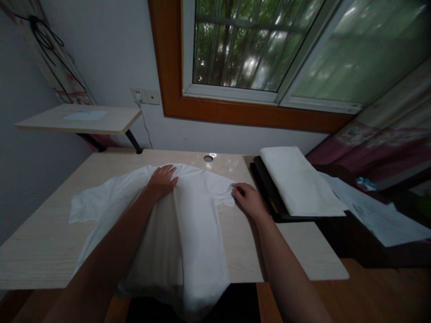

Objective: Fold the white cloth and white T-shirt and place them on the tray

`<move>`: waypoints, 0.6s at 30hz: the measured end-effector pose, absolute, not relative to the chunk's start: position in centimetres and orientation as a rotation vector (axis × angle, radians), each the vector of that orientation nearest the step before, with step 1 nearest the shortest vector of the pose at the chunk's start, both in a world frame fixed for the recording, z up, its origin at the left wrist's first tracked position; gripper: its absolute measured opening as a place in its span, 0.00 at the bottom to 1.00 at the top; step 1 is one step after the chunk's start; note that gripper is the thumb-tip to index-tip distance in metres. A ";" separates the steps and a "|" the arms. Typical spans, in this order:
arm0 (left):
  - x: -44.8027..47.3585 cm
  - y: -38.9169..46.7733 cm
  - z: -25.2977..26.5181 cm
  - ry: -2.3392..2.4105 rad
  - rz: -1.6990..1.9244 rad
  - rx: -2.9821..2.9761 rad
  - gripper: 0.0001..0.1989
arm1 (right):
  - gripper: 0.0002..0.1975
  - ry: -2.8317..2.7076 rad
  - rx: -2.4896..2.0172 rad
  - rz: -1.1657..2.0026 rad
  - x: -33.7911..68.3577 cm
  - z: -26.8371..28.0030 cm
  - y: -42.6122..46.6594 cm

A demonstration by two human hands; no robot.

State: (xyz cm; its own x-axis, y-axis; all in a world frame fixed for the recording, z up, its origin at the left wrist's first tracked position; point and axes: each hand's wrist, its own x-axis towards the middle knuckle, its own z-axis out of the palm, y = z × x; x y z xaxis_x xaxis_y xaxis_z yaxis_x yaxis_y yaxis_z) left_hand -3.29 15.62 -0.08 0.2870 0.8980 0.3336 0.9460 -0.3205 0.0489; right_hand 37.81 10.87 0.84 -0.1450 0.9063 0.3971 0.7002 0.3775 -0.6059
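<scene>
Lying spread on the desk (33,242), a white T-shirt (202,220) of soft, thin fabric occupies the middle of the pale, wood-grained surface, with its collar end toward the wall and its lower end hanging over the near edge. A lengthwise fold separates a greyer, shadowed band from a brighter, smoother band.

The left hand (162,180) rests palm down on the fabric near the collar end, fingers extended and thumb held apart from them. The right hand (249,199) has its thumb and fingertips pinched together on the end of the right-side sleeve (220,187), which is gathered into small wrinkles. The opposite sleeve (85,204) lies flat, short and wide at its opening, well apart from both hands.

Just beyond the right hand, a folded white cloth (299,184), matte and roughly rectangular, lies on a stack of flat black items (269,193); their exact kind cannot be told. Loose paper sheets (380,211) lie farther right.

At the far left corner, a raised rectangular shelf (124,121) with a light wood finish stands on black cylindrical legs (134,141) and carries a white sheet (85,115). A round hole (208,159) pierces the desk near its rear edge.
</scene>
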 end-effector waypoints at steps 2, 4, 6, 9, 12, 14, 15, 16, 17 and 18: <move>-3.3 15.6 0.0 -1.747 -0.438 -2.388 0.26 | 0.13 -1.895 -1.372 0.372 37.7 0.9 10.8; -3.2 15.7 0.0 -1.762 -0.431 -2.383 0.26 | 0.14 -1.862 -1.359 0.431 37.6 0.9 10.8; -3.2 15.7 -0.1 -1.773 -0.437 -2.375 0.26 | 0.17 -1.808 -1.336 0.541 37.5 0.7 10.8; -3.1 15.9 -0.2 -1.799 -0.436 -2.362 0.26 | 0.24 -1.714 -1.265 0.746 37.3 0.4 10.9; -3.0 15.9 -0.2 -1.827 -0.424 -2.345 0.26 | 0.31 -1.674 -1.197 0.816 37.0 0.2 11.0; -3.0 15.9 0.0 -1.840 -0.414 -2.344 0.27 | 0.32 -1.652 -1.185 0.795 36.8 0.2 11.0; -2.9 15.8 0.1 -1.842 -0.409 -2.346 0.27 | 0.33 -1.634 -1.187 0.790 36.6 0.2 11.0; -2.9 15.8 0.2 -1.844 -0.408 -2.347 0.27 | 0.33 -1.612 -1.190 0.794 36.4 0.3 11.0; -2.9 15.7 0.4 -1.843 -0.410 -2.348 0.27 | 0.33 -1.591 -1.191 0.808 36.3 0.3 11.0; -2.8 15.7 0.5 -1.843 -0.412 -2.349 0.27 | 0.34 -1.584 -1.187 0.829 36.1 0.3 10.9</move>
